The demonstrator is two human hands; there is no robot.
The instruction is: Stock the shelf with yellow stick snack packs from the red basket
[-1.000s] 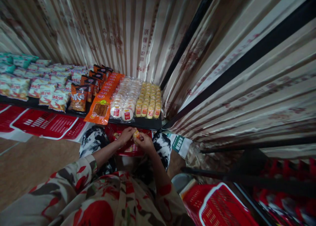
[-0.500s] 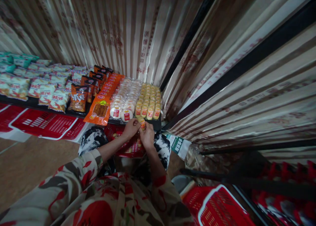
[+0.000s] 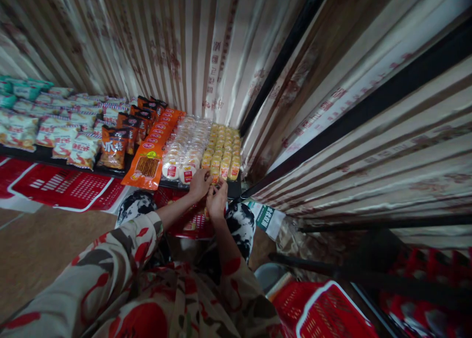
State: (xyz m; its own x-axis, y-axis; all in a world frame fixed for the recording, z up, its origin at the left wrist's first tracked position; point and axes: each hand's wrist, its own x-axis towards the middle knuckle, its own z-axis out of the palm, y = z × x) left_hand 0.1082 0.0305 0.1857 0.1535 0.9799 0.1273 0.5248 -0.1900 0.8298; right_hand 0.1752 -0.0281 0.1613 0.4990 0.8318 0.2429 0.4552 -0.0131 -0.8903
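Packet, small, yellow, rounded and plastic-wrapped, is pinched between left hand and right hand by matching packets on a flat black shelf.

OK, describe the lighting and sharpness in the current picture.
Head view: dim overall, pale sheen on the pleated beige fabric curtain, glints on the clear plastic-wrapped round white snacks; wide-angle stretching towards the edges; shiny red packs at lower right, dark and blurred.
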